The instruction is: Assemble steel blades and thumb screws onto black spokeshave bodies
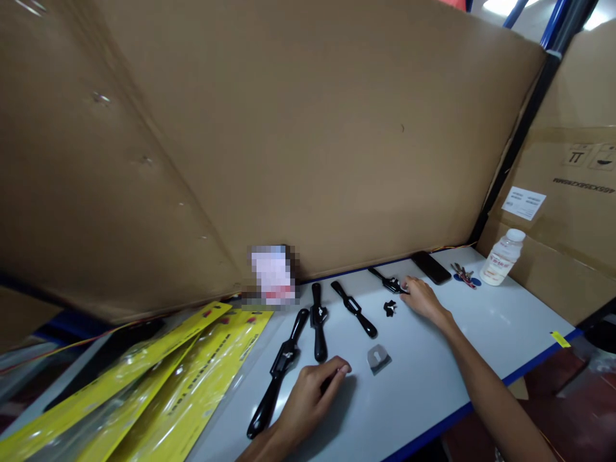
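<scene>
My right hand (423,300) is at the back right of the table, its fingers closed on the near handle of a black spokeshave (392,283) lying there. Close by is a small black metal part (389,308), probably a blade cap. My left hand (310,398) hovers over the front of the table, fingers loosely curled, thumb and index tips together, with nothing visible in them. Left of it lies a larger black spokeshave (283,359). Behind it are a second spokeshave (318,321) and a bare spokeshave body (355,308). A grey slotted blade (378,358) rests between my hands.
Yellow packaging cards (192,385) in clear plastic overlap at the left. A blurred-out item (274,274) leans on the cardboard wall (289,128). A phone (432,267), keys (464,276) and a white bottle (503,258) stand or lie at the back right. The table edge is blue (433,431).
</scene>
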Demonstrator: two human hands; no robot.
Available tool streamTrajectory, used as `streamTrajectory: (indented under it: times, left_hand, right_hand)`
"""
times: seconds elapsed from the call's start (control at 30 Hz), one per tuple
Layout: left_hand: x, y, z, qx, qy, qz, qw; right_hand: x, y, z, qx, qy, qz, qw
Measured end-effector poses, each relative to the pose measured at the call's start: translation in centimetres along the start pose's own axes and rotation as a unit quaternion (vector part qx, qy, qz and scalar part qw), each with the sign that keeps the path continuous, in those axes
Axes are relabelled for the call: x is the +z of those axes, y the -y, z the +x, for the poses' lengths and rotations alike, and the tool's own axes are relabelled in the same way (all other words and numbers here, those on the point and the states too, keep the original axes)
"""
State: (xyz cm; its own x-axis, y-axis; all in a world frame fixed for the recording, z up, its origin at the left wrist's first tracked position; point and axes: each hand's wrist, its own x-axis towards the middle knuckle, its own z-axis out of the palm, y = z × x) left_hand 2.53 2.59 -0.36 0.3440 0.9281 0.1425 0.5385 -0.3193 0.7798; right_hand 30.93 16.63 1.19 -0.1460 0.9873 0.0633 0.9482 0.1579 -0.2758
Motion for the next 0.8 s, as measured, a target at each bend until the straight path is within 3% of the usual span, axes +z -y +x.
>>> streamTrajectory:
  times: [0.17,0.3,0.4,0.63,0.73,0.8]
  left_hand:
    - [-0.3,0.0,0.3,-0.046,-0.024,-0.027,0.998]
    - [-0.5,0.3,0.5,-0.099,-0.026,-0.069,0.992]
    - [-0.5,0.4,0.4,-0.123,-0.013,-0.096,0.988]
    - [-0.6,-0.1,-0.1,-0.124,-0.003,-0.150,0.981]
    - [-0.5,-0.2,-0.4,-0.142,0.013,-0.230,0.963]
    - [-0.5,0.0,-0.3,-0.179,0.027,-0.339,0.923]
  right_hand:
    - [-0.8,4.0,-1.7,-0.007,-0.040,-0.011,0.999]
    - [0.3,8.5,-3.5,-0.096,0.040,-0.007,0.995]
    - [1.3,10.3,-4.3,-0.107,0.074,-0.003,0.991]
    - [2.0,8.3,-3.1,-0.066,0.129,0.019,0.989]
    - [1.3,6.3,-2.2,-0.073,0.107,0.126,0.984]
    - [0.1,4.9,-1.8,-0.083,0.116,0.254,0.957]
